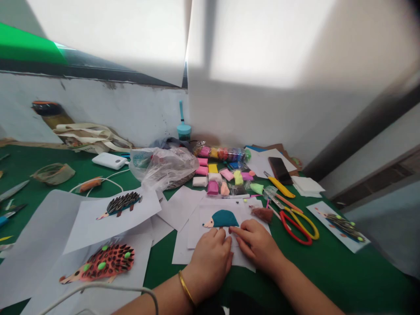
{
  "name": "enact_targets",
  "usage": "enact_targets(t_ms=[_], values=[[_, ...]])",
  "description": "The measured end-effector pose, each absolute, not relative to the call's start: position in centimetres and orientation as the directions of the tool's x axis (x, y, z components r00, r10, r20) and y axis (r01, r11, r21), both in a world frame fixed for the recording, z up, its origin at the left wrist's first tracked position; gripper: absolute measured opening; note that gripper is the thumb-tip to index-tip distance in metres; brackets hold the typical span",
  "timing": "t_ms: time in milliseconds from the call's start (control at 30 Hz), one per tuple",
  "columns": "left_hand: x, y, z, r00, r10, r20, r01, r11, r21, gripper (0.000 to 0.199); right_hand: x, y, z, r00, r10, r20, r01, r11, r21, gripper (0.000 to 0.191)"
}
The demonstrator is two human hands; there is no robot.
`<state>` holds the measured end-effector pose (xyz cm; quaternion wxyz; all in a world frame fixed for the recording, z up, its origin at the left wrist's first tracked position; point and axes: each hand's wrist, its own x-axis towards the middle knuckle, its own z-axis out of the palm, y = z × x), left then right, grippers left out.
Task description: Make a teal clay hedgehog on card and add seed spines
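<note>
On a white sheet of paper (pixel 193 238) in front of me lies a flat clay hedgehog (pixel 225 218) with a dark teal body and a pale face pointing left. My left hand (pixel 211 253) rests just below its belly, fingers bent and pressed together; whatever they may hold is hidden. From the right, my right hand (pixel 259 245) reaches in with its index finger stretched out. That fingertip touches a small brown clay piece (pixel 230 230) under the body's rear half. Behind my right hand sits a brown clay lump (pixel 262 214) in clear wrapping.
Scissors (pixel 297 225) and a yellow utility knife (pixel 280 187) lie at right, near a phone (pixel 280 170). Several coloured clay packs (pixel 213 187) and a plastic bag (pixel 164 164) are behind. Finished hedgehogs, one red (pixel 110 264), lie left; a cable (pixel 114 286) crosses the front.
</note>
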<state>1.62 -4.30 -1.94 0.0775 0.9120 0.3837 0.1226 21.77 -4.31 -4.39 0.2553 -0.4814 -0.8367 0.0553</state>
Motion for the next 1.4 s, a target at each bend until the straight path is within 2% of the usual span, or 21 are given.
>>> enact_targets(t_ms=[167, 400, 567, 633, 967, 1233, 1400], values=[[1.63, -4.33, -2.2, 0.67, 0.718, 0.189, 0.676, -0.695, 0.245, 0.015, 21.72, -4.11, -4.66, -0.387, 0.844, 0.371, 0.804, 0.506, -0.314, 0.031], [1.54, -4.23, -2.04, 0.676, 0.716, 0.175, 0.671, -0.696, 0.256, 0.016, 22.15, -4.09, -4.3, -0.333, 0.847, 0.413, 0.763, 0.5, -0.41, 0.033], [1.58, -4.31, -2.18, 0.667, 0.723, 0.179, 0.68, -0.689, 0.251, 0.043, 22.1, -4.1, -4.42, -0.343, 0.85, 0.4, 0.753, 0.503, -0.425, 0.032], [1.66, -4.4, -2.33, 0.656, 0.733, 0.181, 0.692, -0.68, 0.243, 0.048, 21.99, -4.11, -4.38, -0.345, 0.848, 0.402, 0.756, 0.505, -0.416, 0.031], [1.73, -4.24, -2.34, 0.656, 0.74, 0.149, 0.705, -0.671, 0.229, 0.044, 22.06, -4.01, -4.6, -0.332, 0.87, 0.365, 0.773, 0.473, -0.424, 0.035], [1.83, -4.2, -2.63, 0.659, 0.737, 0.151, 0.708, -0.675, 0.206, 0.052, 22.1, -4.04, -4.47, -0.327, 0.878, 0.348, 0.766, 0.462, -0.447, 0.032], [1.83, -4.31, -2.48, 0.672, 0.723, 0.158, 0.694, -0.69, 0.204, 0.045, 21.69, -4.1, -4.37, -0.36, 0.866, 0.347, 0.78, 0.484, -0.397, 0.029]])
